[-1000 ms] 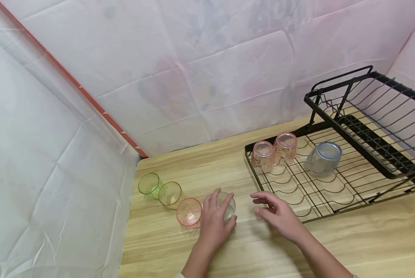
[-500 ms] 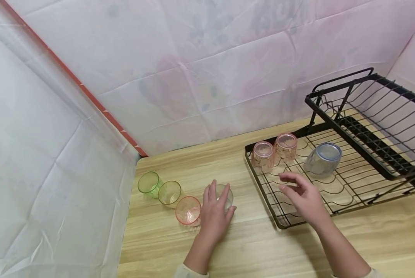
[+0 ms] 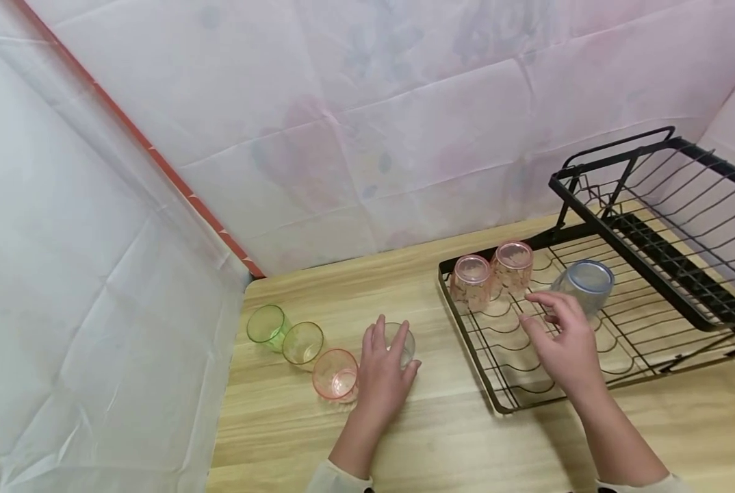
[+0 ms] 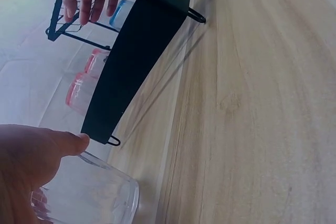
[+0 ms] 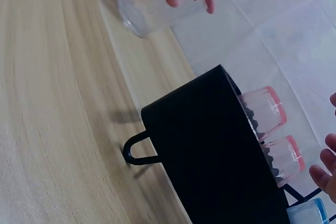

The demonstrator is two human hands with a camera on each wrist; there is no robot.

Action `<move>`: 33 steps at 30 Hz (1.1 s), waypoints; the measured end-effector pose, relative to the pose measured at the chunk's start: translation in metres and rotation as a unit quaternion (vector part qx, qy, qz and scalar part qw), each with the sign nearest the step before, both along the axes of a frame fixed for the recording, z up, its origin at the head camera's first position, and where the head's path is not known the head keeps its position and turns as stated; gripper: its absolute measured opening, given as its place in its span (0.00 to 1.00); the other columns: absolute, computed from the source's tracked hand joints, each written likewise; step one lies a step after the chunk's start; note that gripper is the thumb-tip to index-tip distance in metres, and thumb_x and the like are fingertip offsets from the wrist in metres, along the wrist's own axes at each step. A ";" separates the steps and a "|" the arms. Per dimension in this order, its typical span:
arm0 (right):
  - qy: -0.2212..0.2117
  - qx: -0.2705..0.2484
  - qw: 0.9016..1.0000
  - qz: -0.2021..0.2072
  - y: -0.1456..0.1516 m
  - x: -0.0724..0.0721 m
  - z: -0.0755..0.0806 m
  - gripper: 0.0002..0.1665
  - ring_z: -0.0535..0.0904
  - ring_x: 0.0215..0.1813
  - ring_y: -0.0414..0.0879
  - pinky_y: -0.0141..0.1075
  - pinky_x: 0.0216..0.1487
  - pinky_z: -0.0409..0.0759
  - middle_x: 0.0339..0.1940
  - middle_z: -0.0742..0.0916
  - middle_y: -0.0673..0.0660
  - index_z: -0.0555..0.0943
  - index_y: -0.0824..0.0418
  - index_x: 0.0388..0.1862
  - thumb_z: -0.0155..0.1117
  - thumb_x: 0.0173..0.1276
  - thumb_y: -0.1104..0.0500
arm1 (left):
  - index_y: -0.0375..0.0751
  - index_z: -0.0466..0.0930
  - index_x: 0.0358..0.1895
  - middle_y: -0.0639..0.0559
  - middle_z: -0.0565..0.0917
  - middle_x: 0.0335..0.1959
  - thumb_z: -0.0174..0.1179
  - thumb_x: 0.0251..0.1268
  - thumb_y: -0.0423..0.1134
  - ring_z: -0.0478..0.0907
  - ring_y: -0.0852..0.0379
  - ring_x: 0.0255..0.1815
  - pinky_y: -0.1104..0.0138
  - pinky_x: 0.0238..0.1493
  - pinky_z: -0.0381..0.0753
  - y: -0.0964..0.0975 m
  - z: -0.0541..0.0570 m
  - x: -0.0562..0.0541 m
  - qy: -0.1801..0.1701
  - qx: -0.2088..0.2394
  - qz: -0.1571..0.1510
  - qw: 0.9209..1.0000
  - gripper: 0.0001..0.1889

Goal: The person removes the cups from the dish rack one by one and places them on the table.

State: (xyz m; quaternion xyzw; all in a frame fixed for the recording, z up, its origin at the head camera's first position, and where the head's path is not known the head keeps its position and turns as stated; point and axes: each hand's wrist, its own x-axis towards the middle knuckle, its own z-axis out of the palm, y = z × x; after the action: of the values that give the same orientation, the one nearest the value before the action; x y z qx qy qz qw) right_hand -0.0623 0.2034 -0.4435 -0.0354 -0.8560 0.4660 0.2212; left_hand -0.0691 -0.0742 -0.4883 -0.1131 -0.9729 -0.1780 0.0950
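Observation:
My left hand point(image 3: 382, 376) holds a clear glass point(image 3: 404, 335) by its upper part, fingers and thumb spread round the rim. In the left wrist view the thumb point(image 4: 73, 142) lies at the rim of this glass point(image 4: 100, 190), which stands upright on the table. My right hand point(image 3: 567, 342) hovers over the lower rack, holding nothing, fingers loosely bent. Behind it an upside-down blue glass point(image 3: 592, 277) is partly hidden. A red-rimmed glass point(image 3: 333, 387) stands upright just left of my left hand, with a yellow glass point(image 3: 302, 342) and a green glass point(image 3: 267, 325) beyond it.
A black two-tier dish rack point(image 3: 478, 363) fills the right side, its raised tier point(image 3: 632, 250) at the far right. Two upside-down pink glasses point(image 3: 471, 281) point(image 3: 515, 263) sit at its back left corner. Draped cloth walls point(image 3: 343, 157) border the wooden table point(image 3: 318, 287).
My right hand has moved right, from beside the clear glass to over the rack near the blue glass. My left hand has shifted slightly away from me, still at the clear glass.

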 end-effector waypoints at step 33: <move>-0.093 0.135 0.981 0.105 0.031 -0.006 -0.036 0.39 0.55 0.72 0.77 0.78 0.55 0.56 0.76 0.60 0.72 0.63 0.59 0.76 0.63 0.70 0.52 | 0.67 0.59 0.75 0.46 0.53 0.79 0.63 0.63 0.58 0.55 0.45 0.75 0.52 0.61 0.76 0.047 -0.004 -0.027 -0.042 -0.037 -0.009 0.998 0.37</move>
State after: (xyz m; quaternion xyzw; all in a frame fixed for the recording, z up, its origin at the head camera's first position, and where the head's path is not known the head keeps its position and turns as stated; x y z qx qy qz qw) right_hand -0.0686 0.2341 -0.4793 0.0423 -0.9268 0.3612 0.0934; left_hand -0.0962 -0.0270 -0.4925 -0.1181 -0.9808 -0.1474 0.0481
